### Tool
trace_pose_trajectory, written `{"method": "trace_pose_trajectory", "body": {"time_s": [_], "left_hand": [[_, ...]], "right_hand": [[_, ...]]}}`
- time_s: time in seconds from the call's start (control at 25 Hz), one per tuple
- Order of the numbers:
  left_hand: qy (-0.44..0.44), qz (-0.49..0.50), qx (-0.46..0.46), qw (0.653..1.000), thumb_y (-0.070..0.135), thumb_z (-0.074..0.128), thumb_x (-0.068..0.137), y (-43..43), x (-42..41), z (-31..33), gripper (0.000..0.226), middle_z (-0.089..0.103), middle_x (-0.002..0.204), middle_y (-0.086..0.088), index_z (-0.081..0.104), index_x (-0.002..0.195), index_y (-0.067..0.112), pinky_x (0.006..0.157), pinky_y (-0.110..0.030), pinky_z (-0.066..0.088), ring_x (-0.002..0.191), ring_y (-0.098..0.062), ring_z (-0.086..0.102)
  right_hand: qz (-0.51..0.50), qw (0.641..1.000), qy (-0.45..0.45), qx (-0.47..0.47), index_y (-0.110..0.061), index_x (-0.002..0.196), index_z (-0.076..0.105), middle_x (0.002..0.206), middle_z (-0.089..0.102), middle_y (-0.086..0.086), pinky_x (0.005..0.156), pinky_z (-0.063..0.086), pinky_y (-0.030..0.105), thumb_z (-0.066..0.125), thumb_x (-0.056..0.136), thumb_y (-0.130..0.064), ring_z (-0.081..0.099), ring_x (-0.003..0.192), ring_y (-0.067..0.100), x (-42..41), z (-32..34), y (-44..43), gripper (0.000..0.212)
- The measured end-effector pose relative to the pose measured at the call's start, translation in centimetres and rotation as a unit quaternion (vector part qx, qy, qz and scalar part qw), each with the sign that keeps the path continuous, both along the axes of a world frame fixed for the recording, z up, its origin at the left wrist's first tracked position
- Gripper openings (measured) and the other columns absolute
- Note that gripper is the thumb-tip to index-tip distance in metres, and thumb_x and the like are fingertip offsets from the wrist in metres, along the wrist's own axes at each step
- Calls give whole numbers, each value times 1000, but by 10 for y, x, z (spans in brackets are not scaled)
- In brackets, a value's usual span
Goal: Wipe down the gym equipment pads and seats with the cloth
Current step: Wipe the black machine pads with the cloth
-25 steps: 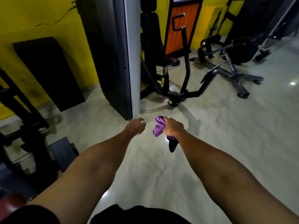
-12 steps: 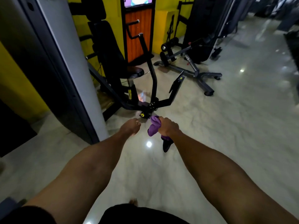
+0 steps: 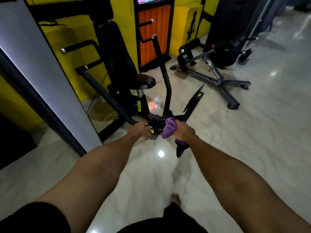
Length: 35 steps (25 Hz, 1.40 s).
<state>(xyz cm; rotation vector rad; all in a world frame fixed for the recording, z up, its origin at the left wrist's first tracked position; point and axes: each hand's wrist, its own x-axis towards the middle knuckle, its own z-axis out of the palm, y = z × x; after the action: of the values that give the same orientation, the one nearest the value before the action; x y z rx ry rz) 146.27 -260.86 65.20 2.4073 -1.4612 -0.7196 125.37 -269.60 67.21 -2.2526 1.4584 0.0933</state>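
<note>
Head view.
- Cloth [image 3: 170, 127]: purple, bunched in right hand [image 3: 184, 132]. Grip closed round its middle, fold bulging above fist, tail hanging below. Held in air over floor [image 3: 252, 140], well apart from seat [image 3: 145, 81].
- Handling (judged): soft, light, limp, not fragile. Bunched hold suits carrying; for wiping, spread flat under palm.
- Left hand [image 3: 140, 131]: fingers loosely curled, nothing held.
- Seat, back pad [image 3: 116, 52]: black, on machine ahead, probably smooth and firm.
- Bench [image 3: 215, 76]: beyond, to right.

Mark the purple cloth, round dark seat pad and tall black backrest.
purple cloth [image 3: 169, 129], head view, bunched upper fold
round dark seat pad [image 3: 146, 81], head view, top face
tall black backrest [image 3: 116, 52], head view, mid front
</note>
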Motion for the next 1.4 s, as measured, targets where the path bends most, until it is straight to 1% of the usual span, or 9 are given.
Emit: {"method": "trace_pose_trajectory", "body": {"time_s": [0.12, 0.24, 0.36, 0.68, 0.8, 0.92, 1.04, 1.28, 1.4], "left_hand": [[-15, 45, 15, 999, 30, 41, 102, -46, 6, -10, 40, 55, 141, -18, 54, 137, 17, 103, -38, 44, 129, -35, 53], [-22, 67, 22, 997, 28, 41, 104, -88, 10, 0, 38, 58, 137, -15, 56, 135, 12, 102, -36, 45, 125, -34, 55], [-4, 84, 12, 996, 22, 42, 102, -122, 25, 15, 37, 58, 134, -12, 57, 134, 11, 102, -38, 45, 126, -32, 54], [-18, 166, -7, 986, 41, 45, 99, -235, 166, 27, 47, 53, 146, -9, 52, 141, 20, 107, -39, 43, 132, -29, 51], [-23, 180, -27, 983, 39, 44, 102, -282, 233, 56, 48, 49, 149, -10, 48, 145, 17, 107, -39, 42, 132, -31, 49], [-34, 175, -56, 982, 36, 45, 103, -329, 303, 91, 48, 47, 149, -13, 46, 145, 12, 109, -41, 41, 135, -32, 46], [-61, 196, -71, 976, 37, 44, 103, -372, 367, 134, 48, 47, 149, -12, 45, 146, 15, 107, -44, 42, 134, -33, 47], [-128, 225, -126, 958, 41, 42, 102, -460, 476, 212, 49, 46, 151, -8, 46, 146, 21, 105, -43, 44, 133, -31, 48], [-152, 249, -137, 947, 40, 43, 101, -496, 516, 236, 49, 47, 151, -8, 47, 146, 20, 107, -39, 43, 134, -30, 48]], "right_hand": [[40, 999, -9, 19, -20, 134, 49, 127, 59, 11, 94, 49, 41, 68, 88, -29, 60, 118, 37, 14, -5, -66, 51], [88, 996, 8, 33, -21, 135, 51, 130, 61, 11, 98, 51, 42, 65, 87, -25, 60, 118, 37, 33, -4, -122, 51], [126, 992, -8, 17, -22, 136, 50, 128, 61, 12, 91, 51, 39, 60, 86, -19, 61, 116, 36, 63, -2, -165, 52], [176, 984, -39, 3, -18, 137, 50, 129, 59, 15, 89, 51, 40, 58, 88, -19, 61, 116, 38, 209, 12, -284, 50], [197, 979, -54, -8, -15, 130, 52, 126, 60, 14, 90, 51, 43, 58, 91, -20, 61, 114, 38, 277, 43, -330, 39], [206, 975, -70, -41, -18, 125, 53, 123, 62, 13, 89, 53, 44, 58, 86, -25, 63, 108, 38, 343, 79, -382, 40], [230, 968, -84, -62, -16, 126, 54, 122, 62, 13, 87, 53, 45, 56, 87, -21, 62, 108, 38, 398, 120, -434, 39], [277, 947, -122, -111, -23, 134, 49, 123, 56, 10, 76, 43, 38, 55, 93, -23, 60, 111, 37, 514, 193, -541, 42], [289, 938, -153, -118, -20, 133, 50, 126, 57, 13, 81, 50, 41, 55, 89, -19, 60, 112, 39, 565, 212, -578, 44]]}}
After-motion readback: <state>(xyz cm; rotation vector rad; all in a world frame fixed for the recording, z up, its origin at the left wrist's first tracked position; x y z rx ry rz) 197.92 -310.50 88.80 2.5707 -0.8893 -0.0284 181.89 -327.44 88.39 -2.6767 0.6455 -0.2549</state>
